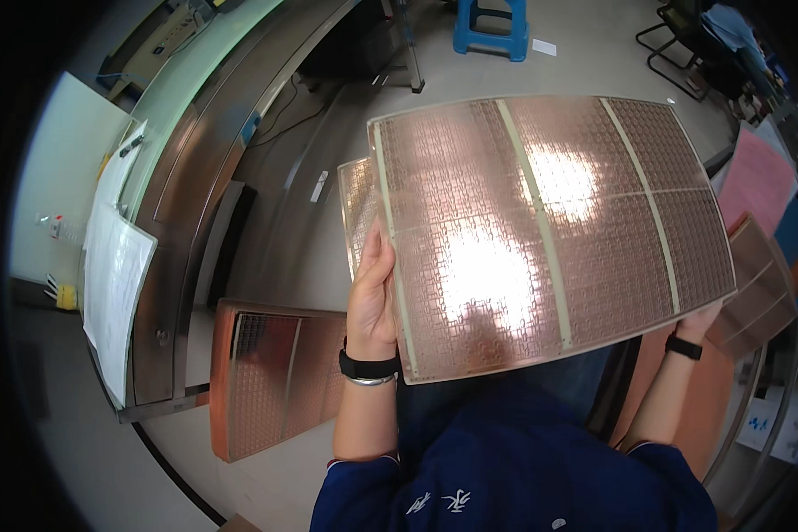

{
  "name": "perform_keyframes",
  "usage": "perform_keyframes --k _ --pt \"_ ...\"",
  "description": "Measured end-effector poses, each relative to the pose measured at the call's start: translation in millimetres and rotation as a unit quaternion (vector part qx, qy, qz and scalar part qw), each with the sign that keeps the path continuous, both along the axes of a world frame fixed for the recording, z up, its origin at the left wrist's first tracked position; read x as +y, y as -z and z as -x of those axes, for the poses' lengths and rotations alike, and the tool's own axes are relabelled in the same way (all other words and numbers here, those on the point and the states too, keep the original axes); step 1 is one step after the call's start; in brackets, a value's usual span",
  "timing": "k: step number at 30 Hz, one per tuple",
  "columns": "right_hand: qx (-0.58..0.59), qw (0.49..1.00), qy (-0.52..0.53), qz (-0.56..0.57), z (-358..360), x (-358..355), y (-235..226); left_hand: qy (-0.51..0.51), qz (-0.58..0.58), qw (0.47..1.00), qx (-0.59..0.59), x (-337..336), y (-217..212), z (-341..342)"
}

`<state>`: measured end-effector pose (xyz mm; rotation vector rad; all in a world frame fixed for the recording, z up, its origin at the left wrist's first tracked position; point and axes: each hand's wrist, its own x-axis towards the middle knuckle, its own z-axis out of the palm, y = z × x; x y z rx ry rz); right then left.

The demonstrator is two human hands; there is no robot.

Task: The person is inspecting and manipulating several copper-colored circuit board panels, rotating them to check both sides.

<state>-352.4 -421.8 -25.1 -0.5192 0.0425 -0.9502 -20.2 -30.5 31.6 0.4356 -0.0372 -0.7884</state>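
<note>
Panel (598, 257) held up before torso: left hand (374, 306) grips its left edge, right hand (700, 321) holds its lower right corner, fingers mostly hidden. Panel blocks floor (585, 75) behind. Copper block (270, 381) lower left; papers (117, 301) over bench's (182, 191) left edge; stool (490, 42) beyond panel's far edge.

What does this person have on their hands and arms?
The left hand and right hand wear no gloves. Each wrist has a black band: left band, right band. The left also has a silver bracelet. The sleeves are short and navy.
</note>
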Motion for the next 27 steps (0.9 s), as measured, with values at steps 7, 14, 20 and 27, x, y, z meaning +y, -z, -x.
perform_keyframes --k 7,14,20,27 --pt "0.086 0.995 0.051 -0.012 -5.3 24.9 -11.5 -0.076 -0.023 0.992 -0.094 -4.3 -12.8 6.6" --pt "0.14 0.989 0.051 -0.014 6.3 25.3 -1.9 -0.101 -0.049 0.981 -0.156 6.5 -7.2 6.6" --pt "0.184 0.979 0.082 0.028 -11.3 52.7 -22.9 -0.152 -0.127 0.963 -0.184 18.2 0.6 -1.9" --pt "0.205 0.971 0.095 0.079 -24.3 73.7 -58.8 -0.165 -0.153 0.954 -0.198 25.8 15.0 -10.3"
